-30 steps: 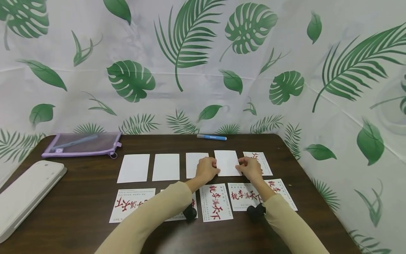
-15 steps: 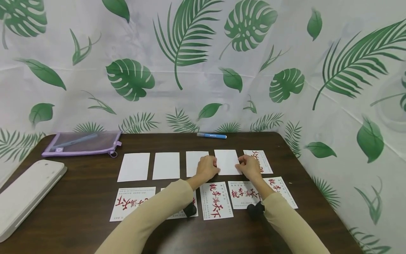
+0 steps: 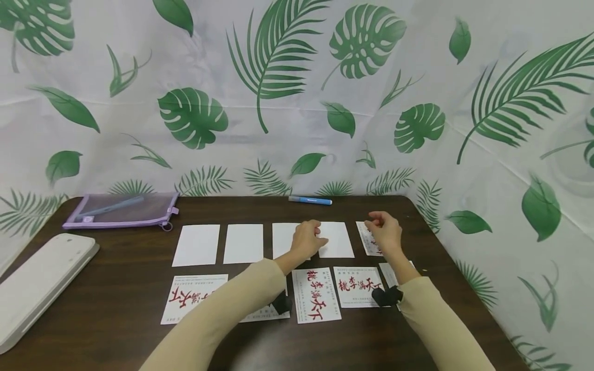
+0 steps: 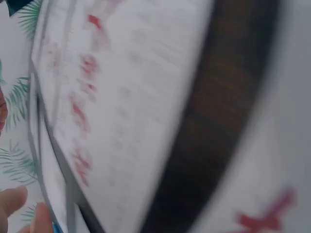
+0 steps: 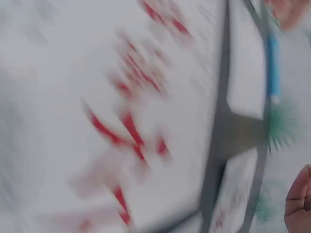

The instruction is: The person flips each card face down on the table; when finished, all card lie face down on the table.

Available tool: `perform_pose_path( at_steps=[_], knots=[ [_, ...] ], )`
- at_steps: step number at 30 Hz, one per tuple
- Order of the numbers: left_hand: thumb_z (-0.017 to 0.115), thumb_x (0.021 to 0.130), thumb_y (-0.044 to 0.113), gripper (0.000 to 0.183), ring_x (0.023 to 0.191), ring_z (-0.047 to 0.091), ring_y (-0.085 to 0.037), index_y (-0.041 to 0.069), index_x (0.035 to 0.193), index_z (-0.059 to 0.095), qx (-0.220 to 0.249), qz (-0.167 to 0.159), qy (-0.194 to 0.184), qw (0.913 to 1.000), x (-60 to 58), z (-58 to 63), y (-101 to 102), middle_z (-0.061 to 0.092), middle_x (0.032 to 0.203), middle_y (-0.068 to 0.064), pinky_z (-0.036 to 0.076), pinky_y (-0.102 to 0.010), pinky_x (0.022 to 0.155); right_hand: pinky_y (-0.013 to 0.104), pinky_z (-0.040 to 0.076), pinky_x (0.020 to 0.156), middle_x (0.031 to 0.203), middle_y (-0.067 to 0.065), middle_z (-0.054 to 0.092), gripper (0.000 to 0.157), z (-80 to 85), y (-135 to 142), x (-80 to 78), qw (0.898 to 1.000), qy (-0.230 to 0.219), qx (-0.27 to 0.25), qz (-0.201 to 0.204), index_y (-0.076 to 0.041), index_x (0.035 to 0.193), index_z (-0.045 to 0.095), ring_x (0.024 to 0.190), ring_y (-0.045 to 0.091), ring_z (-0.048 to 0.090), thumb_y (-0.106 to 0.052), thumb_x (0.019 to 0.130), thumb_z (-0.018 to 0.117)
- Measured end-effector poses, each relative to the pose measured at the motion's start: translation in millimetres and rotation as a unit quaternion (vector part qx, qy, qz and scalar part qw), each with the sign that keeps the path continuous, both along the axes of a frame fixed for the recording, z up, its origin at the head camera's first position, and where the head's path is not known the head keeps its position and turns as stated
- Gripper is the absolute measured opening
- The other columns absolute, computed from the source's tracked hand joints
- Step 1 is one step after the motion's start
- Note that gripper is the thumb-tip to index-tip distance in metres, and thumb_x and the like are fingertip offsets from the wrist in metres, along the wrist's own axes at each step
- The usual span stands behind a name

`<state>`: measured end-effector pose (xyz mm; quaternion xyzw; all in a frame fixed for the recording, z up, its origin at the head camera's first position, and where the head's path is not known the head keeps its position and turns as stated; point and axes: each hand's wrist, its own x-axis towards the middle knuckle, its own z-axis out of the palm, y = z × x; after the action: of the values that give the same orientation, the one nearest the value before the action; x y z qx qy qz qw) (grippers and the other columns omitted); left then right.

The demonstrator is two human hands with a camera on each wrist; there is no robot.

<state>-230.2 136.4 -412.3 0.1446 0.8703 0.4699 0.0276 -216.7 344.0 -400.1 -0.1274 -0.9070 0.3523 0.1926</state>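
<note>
In the head view my left hand [image 3: 306,239] hovers between two blank white cards in the back row, the third card [image 3: 283,237] and the fourth card [image 3: 337,241], overlapping both edges. Its fingers are loosely bent with nothing between them. My right hand [image 3: 387,232] is over a card with red characters [image 3: 366,238] at the row's right end, partly hiding it; it too holds nothing. Blurred red-lettered cards fill both wrist views: a printed card [image 4: 126,97] in the left one and another printed card [image 5: 121,121] in the right one. Fingers show at their edges.
Two more blank cards, one [image 3: 196,245] and another [image 3: 243,243], lie farther left. Several red-printed cards, such as one [image 3: 316,296], form a front row. A blue marker [image 3: 310,200], a purple mesh pouch [image 3: 121,210] and a white device [image 3: 46,288] lie on the brown table [image 3: 130,288].
My right hand has let go of the fourth blank card and moved right, over the printed card. My left hand has come off that card's left edge. The card sits slightly farther right.
</note>
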Motion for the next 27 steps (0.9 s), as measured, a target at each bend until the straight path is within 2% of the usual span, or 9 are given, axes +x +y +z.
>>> perform_pose_path(
  at_steps=[5,10,14,19,27],
  knots=[
    [0.077,0.077,0.012,0.055,0.096,0.060,-0.026,-0.001,0.126,0.056,0.061,-0.015,-0.053,0.9966,-1.2,4.2,16,0.066,0.106,-0.013,0.052,-0.027,0.074,0.015,0.039,0.058,0.085,0.007,0.058,0.027,4.2,33,-2.7,0.999,-0.030,-0.031,-0.033,0.001,0.112,0.062,0.068,0.005,0.047,-0.011,0.088,0.064],
    [0.077,0.077,0.014,0.060,0.101,0.059,-0.026,0.001,0.130,0.052,0.074,-0.031,-0.076,0.9938,1.0,5.1,33,0.065,0.112,-0.013,0.051,-0.026,0.077,0.016,0.039,0.057,0.086,0.006,0.056,0.032,-4.9,54,-3.1,0.995,-0.070,-0.045,-0.046,0.003,0.117,0.060,0.073,0.009,0.046,-0.010,0.088,0.063],
    [0.076,0.078,0.014,0.061,0.102,0.059,-0.026,0.001,0.132,0.051,0.075,-0.043,-0.084,0.9926,0.4,3.7,45,0.063,0.114,-0.014,0.051,-0.025,0.077,0.016,0.039,0.057,0.088,0.007,0.056,0.034,-11.9,64,-5.6,0.994,-0.096,-0.044,-0.033,0.004,0.119,0.058,0.074,0.011,0.047,-0.010,0.088,0.062],
    [0.076,0.078,0.013,0.060,0.103,0.059,-0.026,0.001,0.131,0.051,0.083,-0.043,-0.092,0.9914,-3.0,3.3,56,0.062,0.114,-0.013,0.051,-0.024,0.077,0.020,0.040,0.058,0.088,0.009,0.055,0.039,-15.1,68,-9.0,0.992,-0.119,-0.042,-0.001,0.006,0.124,0.054,0.074,0.013,0.047,-0.008,0.088,0.062],
    [0.075,0.079,0.010,0.059,0.105,0.059,-0.026,-0.001,0.131,0.051,0.083,-0.045,-0.099,0.9905,-4.1,3.2,66,0.063,0.117,-0.015,0.051,-0.025,0.078,0.025,0.040,0.060,0.084,0.010,0.053,0.044,-20.6,74,-16.2,0.988,-0.152,-0.021,0.006,0.006,0.125,0.052,0.075,0.018,0.048,-0.005,0.084,0.065]
  ],
)
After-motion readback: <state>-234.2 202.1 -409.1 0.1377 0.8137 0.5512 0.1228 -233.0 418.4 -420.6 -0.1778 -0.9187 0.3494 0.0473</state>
